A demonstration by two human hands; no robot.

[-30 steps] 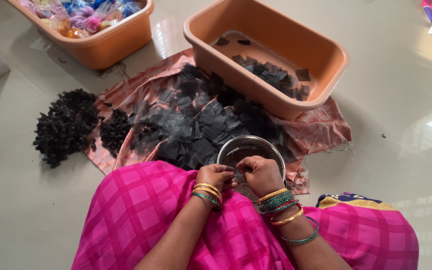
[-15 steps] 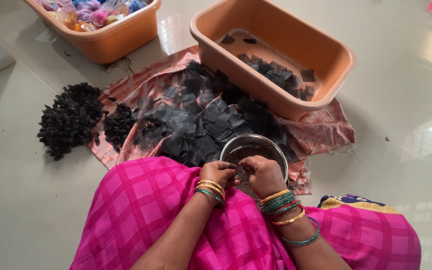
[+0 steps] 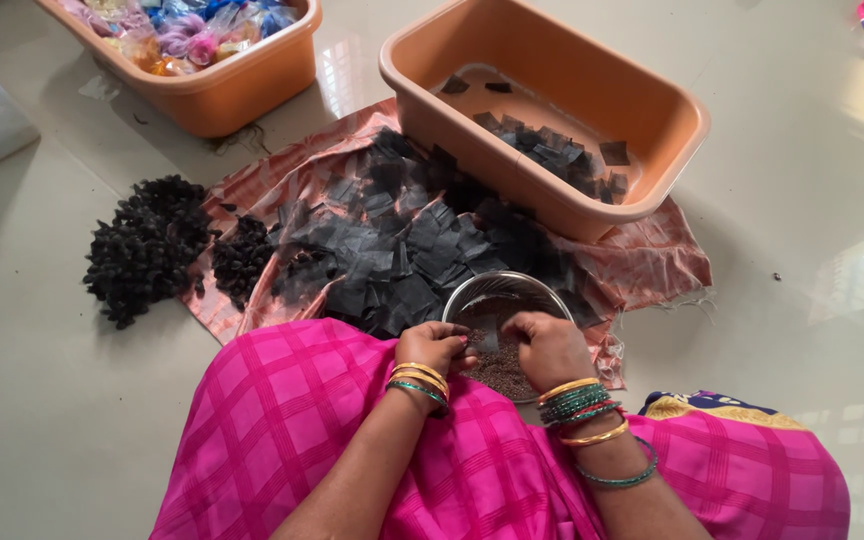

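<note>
My left hand [image 3: 436, 347] and my right hand [image 3: 550, 346] meet over a round steel bowl [image 3: 508, 288] that holds small dark grains. Both hands have their fingers curled, and they pinch what looks like a small black square piece [image 3: 485, 338] between them just above the grains. Both wrists carry gold and green bangles. My knee under pink checked cloth [image 3: 292, 430] lies below the left hand. A heap of black square pieces [image 3: 402, 250] is spread on a peach cloth [image 3: 642, 260] just beyond the bowl.
An orange tub [image 3: 652, 95] with more black squares stands on the cloth behind the bowl. A second orange tub [image 3: 232, 85] with coloured bundles is at the far left. Dark knotted bundles [image 3: 147, 250] are piled at the left on the pale floor.
Both hands stay at the bowl with only small finger movements. The view has shifted slightly.
</note>
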